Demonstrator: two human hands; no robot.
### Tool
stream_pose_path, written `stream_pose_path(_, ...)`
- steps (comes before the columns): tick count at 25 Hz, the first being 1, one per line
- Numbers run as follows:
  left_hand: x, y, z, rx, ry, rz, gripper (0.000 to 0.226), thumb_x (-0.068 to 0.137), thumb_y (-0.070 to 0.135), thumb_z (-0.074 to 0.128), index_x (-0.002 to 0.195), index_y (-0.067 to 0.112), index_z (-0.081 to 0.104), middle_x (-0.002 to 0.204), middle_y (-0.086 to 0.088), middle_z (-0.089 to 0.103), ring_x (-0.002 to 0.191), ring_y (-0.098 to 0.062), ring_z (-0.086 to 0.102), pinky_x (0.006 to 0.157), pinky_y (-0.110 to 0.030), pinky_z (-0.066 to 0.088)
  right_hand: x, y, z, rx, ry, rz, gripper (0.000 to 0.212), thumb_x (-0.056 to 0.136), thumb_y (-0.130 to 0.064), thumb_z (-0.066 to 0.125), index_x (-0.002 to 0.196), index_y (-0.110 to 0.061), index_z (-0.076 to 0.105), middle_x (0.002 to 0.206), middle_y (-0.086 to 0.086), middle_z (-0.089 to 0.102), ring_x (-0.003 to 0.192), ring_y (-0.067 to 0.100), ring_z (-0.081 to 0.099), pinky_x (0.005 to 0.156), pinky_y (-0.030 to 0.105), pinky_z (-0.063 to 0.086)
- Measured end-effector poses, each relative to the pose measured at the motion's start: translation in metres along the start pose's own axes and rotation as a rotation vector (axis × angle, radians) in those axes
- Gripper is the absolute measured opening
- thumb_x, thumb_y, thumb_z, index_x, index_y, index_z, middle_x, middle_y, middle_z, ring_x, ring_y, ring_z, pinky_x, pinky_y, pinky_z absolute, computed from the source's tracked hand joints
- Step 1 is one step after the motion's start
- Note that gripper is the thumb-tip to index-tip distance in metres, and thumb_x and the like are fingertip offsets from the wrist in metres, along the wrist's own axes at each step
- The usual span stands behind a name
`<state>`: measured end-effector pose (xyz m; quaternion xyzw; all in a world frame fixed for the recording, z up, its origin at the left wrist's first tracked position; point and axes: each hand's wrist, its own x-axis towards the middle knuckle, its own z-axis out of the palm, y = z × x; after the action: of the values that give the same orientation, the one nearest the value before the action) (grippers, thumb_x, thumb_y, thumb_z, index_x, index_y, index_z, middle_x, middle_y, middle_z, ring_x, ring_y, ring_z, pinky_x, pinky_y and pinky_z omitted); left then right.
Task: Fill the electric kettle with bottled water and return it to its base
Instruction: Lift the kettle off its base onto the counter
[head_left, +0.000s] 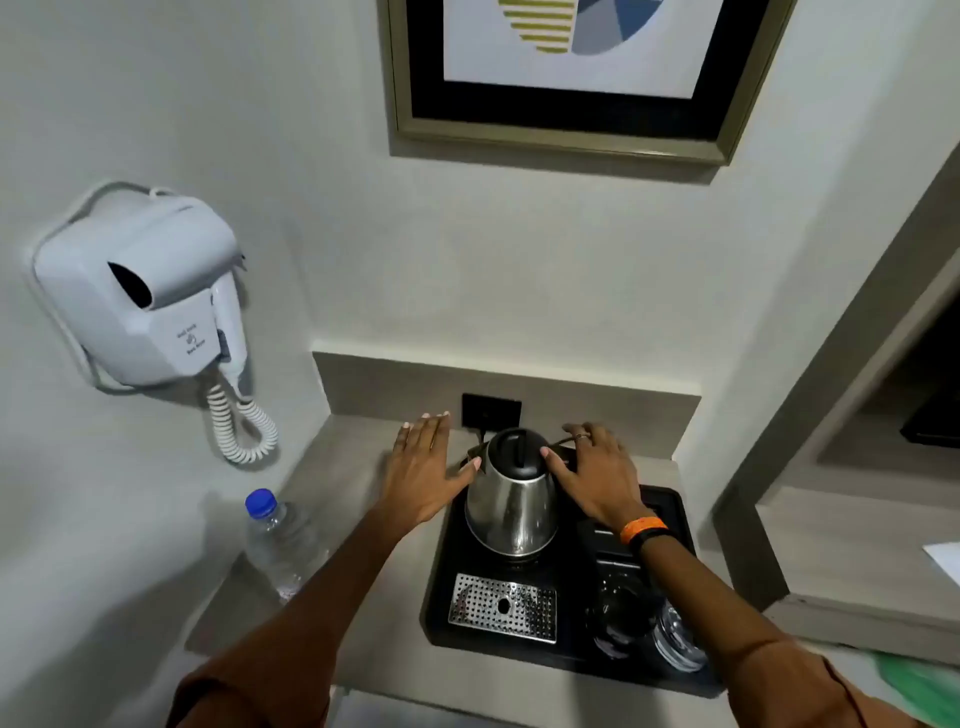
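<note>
A steel electric kettle (511, 512) with a black lid stands upright at the back of a black tray (441, 587), seemingly on its base, which is hidden beneath it. My left hand (423, 470) hovers flat just left of the kettle, fingers spread, thumb near the lid. On the kettle's right, my right hand (597, 475) is spread open too, its thumb touching the lid's edge. Neither hand grips anything. A clear water bottle (278, 543) with a blue cap stands on the counter far left of the tray.
A perforated metal drip plate (501, 608) lies at the tray's front, and upturned glasses (675, 634) sit at its front right. A black wall socket (491, 410) is behind the kettle. A white wall hairdryer (140, 296) hangs left. A shelf unit (857, 519) stands right.
</note>
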<state>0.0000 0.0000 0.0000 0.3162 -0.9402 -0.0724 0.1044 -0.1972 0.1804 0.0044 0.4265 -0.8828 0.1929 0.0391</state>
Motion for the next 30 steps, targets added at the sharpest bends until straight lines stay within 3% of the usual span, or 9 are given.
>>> stream_pose_path(4, -0.014, -0.003, 0.015, 0.021, -0.013, -0.044, 0.097, 0.086, 0.079, 0.017, 0.156, 0.011, 0.022, 0.162, -0.01, 0.028, 0.152, -0.023, 0.02, 0.126, -0.045, 0.012, -0.001, 0.003, 0.006, 0.311, -0.047, 0.036, 0.049, 0.096, -0.059, 0.05, 0.113, -0.018, 0.071, 0.11, 0.003, 0.073, 0.104, 0.021, 0.067, 0.09, 0.037, 0.054)
stream_pose_path(7, -0.028, -0.007, 0.025, 0.012, -0.015, -0.063, 0.098, 0.085, 0.077, 0.018, 0.154, 0.009, 0.028, 0.16, -0.01, 0.034, 0.15, -0.024, 0.024, 0.125, -0.046, 0.016, 0.002, 0.006, 0.014, 0.619, -0.022, 0.113, 0.033, 0.091, -0.047, 0.069, 0.103, -0.018, 0.076, 0.098, -0.009, 0.075, 0.094, 0.0, 0.069, 0.079, 0.01, 0.05)
stream_pose_path(9, -0.039, -0.012, 0.026, -0.002, -0.009, -0.082, 0.096, 0.086, 0.075, 0.023, 0.152, 0.006, 0.034, 0.156, -0.012, 0.04, 0.147, -0.027, 0.031, 0.123, -0.047, 0.02, 0.005, 0.009, 0.016, 0.764, -0.023, 0.186, 0.028, 0.085, -0.043, 0.078, 0.098, -0.019, 0.079, 0.093, -0.011, 0.078, 0.09, -0.007, 0.07, 0.074, 0.004, 0.05)
stream_pose_path(13, -0.058, -0.026, 0.028, -0.025, 0.01, -0.148, 0.09, 0.085, 0.069, 0.032, 0.146, 0.003, 0.043, 0.147, -0.015, 0.051, 0.14, -0.03, 0.043, 0.119, -0.048, 0.031, 0.007, 0.012, 0.015, 0.928, -0.047, 0.154, 0.023, 0.079, -0.046, 0.083, 0.088, -0.025, 0.083, 0.088, -0.012, 0.082, 0.085, 0.001, 0.075, 0.07, 0.008, 0.053)
stream_pose_path(16, -0.064, -0.038, 0.023, -0.019, 0.039, -0.202, 0.086, 0.087, 0.065, 0.043, 0.148, 0.004, 0.039, 0.15, -0.015, 0.047, 0.142, -0.03, 0.04, 0.121, -0.047, 0.027, 0.013, 0.006, 0.012, 0.965, -0.093, 0.157, 0.015, 0.084, -0.046, 0.078, 0.083, -0.031, 0.083, 0.082, -0.011, 0.082, 0.077, 0.004, 0.075, 0.069, 0.018, 0.055)
stream_pose_path(20, -0.068, -0.045, 0.015, -0.033, 0.06, -0.238, 0.088, 0.088, 0.066, 0.042, 0.15, 0.003, 0.035, 0.153, -0.016, 0.043, 0.144, -0.03, 0.036, 0.122, -0.046, 0.024, 0.029, -0.009, 0.008, 0.96, -0.113, 0.131, 0.031, 0.087, -0.052, 0.072, 0.067, -0.029, 0.078, 0.053, -0.017, 0.064, 0.05, -0.002, 0.052, 0.057, 0.022, 0.044)
stream_pose_path(22, -0.069, -0.047, 0.01, -0.044, 0.084, -0.256, 0.09, 0.089, 0.068, 0.037, 0.151, 0.003, 0.033, 0.154, -0.016, 0.041, 0.145, -0.03, 0.035, 0.123, -0.045, 0.022, 0.041, -0.028, 0.004, 1.016, -0.149, 0.114, 0.031, 0.087, -0.052, 0.073, 0.068, -0.029, 0.079, 0.055, -0.017, 0.066, 0.052, -0.004, 0.055, 0.056, 0.018, 0.046)
stream_pose_path(25, -0.072, -0.052, 0.007, -0.112, 0.129, -0.331, 0.084, 0.092, 0.057, 0.051, 0.152, 0.003, 0.03, 0.155, -0.017, 0.038, 0.145, -0.03, 0.033, 0.122, -0.043, 0.022, 0.062, -0.068, 0.011, 1.061, -0.214, 0.085, 0.03, 0.087, -0.049, 0.074, 0.077, -0.022, 0.082, 0.068, -0.012, 0.075, 0.066, 0.002, 0.066, 0.07, 0.026, 0.052)
stream_pose_path(30, -0.077, -0.051, 0.007, -0.449, 0.126, -0.575, 0.083, 0.091, 0.038, 0.061, 0.156, 0.01, 0.017, 0.161, -0.015, 0.023, 0.147, -0.033, 0.028, 0.118, -0.047, 0.032, 0.083, -0.122, 0.04, 1.097, -0.308, 0.028, 0.028, 0.09, -0.042, 0.074, 0.081, -0.017, 0.083, 0.073, 0.004, 0.074, 0.073, 0.016, 0.067, 0.077, 0.037, 0.052)
